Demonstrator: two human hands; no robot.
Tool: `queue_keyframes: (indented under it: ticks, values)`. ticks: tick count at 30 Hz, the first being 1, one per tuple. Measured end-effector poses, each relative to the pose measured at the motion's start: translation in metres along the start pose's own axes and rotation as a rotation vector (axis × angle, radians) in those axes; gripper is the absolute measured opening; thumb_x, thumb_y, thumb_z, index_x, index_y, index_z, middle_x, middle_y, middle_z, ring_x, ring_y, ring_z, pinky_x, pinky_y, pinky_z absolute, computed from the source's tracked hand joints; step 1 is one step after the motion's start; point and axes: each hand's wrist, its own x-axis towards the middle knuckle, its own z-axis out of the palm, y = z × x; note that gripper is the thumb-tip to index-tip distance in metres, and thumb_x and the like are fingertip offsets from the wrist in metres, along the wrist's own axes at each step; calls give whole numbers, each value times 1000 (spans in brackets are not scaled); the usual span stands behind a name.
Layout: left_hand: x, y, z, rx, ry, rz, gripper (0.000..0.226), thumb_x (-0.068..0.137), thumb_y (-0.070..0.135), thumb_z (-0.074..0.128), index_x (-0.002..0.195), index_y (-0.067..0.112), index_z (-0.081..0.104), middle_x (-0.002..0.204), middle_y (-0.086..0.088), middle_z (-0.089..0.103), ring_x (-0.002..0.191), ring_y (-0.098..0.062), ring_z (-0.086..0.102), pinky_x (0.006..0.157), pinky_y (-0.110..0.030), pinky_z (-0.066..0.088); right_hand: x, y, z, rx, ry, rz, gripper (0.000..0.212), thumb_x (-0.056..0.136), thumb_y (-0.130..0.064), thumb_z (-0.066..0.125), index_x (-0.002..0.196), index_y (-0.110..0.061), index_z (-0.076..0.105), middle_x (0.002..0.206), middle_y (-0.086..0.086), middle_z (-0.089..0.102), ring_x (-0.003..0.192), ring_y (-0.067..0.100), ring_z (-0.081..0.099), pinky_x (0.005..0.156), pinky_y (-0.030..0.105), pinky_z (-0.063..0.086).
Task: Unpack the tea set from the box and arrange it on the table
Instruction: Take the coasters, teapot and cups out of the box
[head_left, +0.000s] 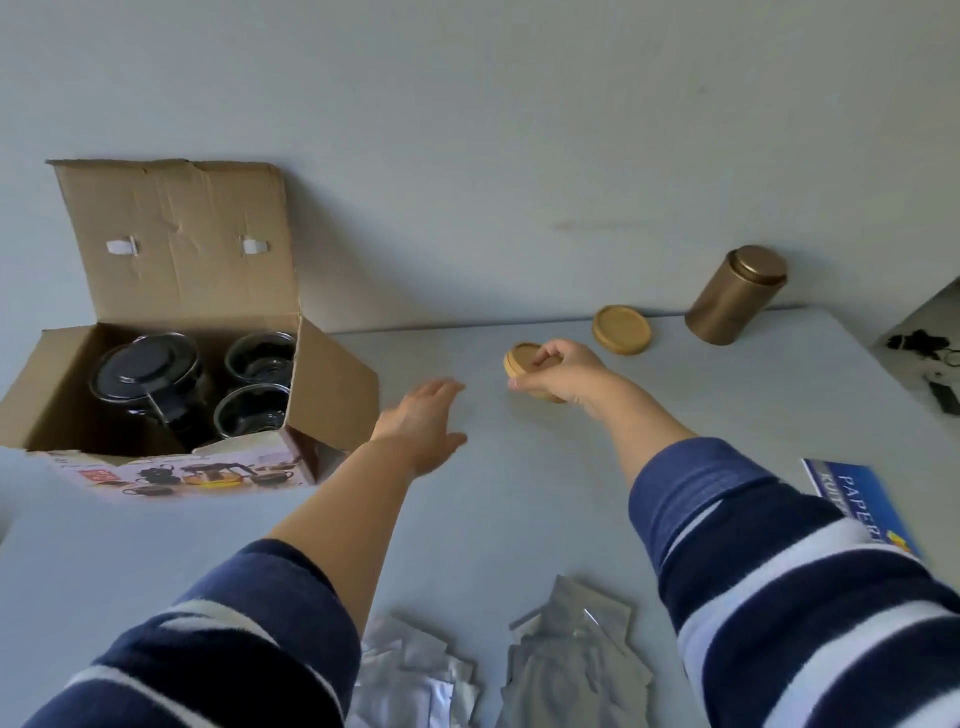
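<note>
Tea set: mostly not unpacked yet. The glass teapot (145, 376) with its dark lid and two glass cups (261, 355) (253, 411) sit inside the open cardboard box (332, 384) at the left end of the table (519, 493).

Out of the box: two round wooden coasters. One coaster (622, 330) lies flat near the far edge of the table. The other, held coaster (524, 358) is near it, to its left, at or just above the tabletop; I cannot tell whether it is touching.

Right hand (563, 371): fingers curled over the held coaster, gripping it by the rim from above.

Left hand (423, 421): empty, fingers straight and loosely spread, hovering above the table between the box and the held coaster.

Done, as I judge it: only the small wooden pieces are out, and one is placed.

Left to do: lift out the teapot and both cups and arrange them; whether anything else lies lower in the box is hidden.

Nearby: a gold metal canister (735, 296) stands by the wall, just right of the flat coaster. Silvery foil pouches (571, 660) lie at the near edge. A blue booklet (857, 499) rests on the right beside the striped sleeve (779, 571).
</note>
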Motion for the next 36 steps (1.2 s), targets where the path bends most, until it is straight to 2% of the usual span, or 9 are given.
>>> queue_keyframes:
  ticks: [4,9,12,15,20,29,32,34,36]
  values:
    - [20,-12,45,35,-159,-137,73,95,44,50,153,23,12,162,5,0,149,-16,-2,118,-51,10,49,27,0,-249,146,-21,45,60,-42,82,91,-31,52,120,3,47,114,25,49,86,29,45]
    - [39,-18,72,122,-124,-176,72,98,54,27,153,25,-9,159,8,-21,146,-14,-20,119,-46,-7,105,40,8,-327,181,-71,45,64,-45,79,96,-31,51,121,6,48,117,28,48,89,31,43]
    - [36,-18,85,173,-32,-178,63,100,51,14,153,25,-9,159,8,-20,146,-13,-21,119,-43,-10,126,43,17,-325,269,-120,48,63,-46,78,102,-31,56,122,7,52,118,29,49,93,31,42]
    - [33,-17,95,161,89,-190,59,99,47,10,153,28,-4,161,9,-12,147,-11,-16,119,-41,-9,136,47,23,-316,339,-160,48,63,-47,77,104,-31,58,122,7,53,117,30,47,94,30,37]
    - [34,-19,102,175,145,-190,73,84,54,-7,153,31,1,162,11,-6,148,-11,-11,120,-41,-7,143,48,25,-318,415,-169,49,64,-52,75,106,-33,58,119,7,54,116,30,43,92,32,35]
    - [33,-18,105,183,167,-199,70,86,52,-6,153,33,1,162,11,-5,148,-11,-10,120,-42,-5,147,42,32,-428,385,-116,49,74,-57,66,115,-34,52,126,12,46,115,31,41,94,34,35]
    - [33,-17,106,181,169,-204,60,96,48,5,153,32,1,162,11,-4,148,-11,-10,120,-42,-5,145,40,25,-433,322,-95,53,73,-58,67,118,-35,51,129,11,42,117,31,38,97,34,34]
    - [33,-16,104,168,165,-207,56,99,44,12,153,31,2,162,10,-5,148,-11,-11,120,-42,-6,140,36,18,-435,226,-67,61,72,-59,68,124,-38,47,138,12,35,126,33,33,103,35,30]
    - [33,-15,104,173,146,-208,56,100,43,12,153,30,0,161,10,-7,148,-12,-12,120,-43,-7,130,35,13,-426,148,-43,74,74,-59,68,138,-44,35,154,15,14,141,34,16,111,40,25]
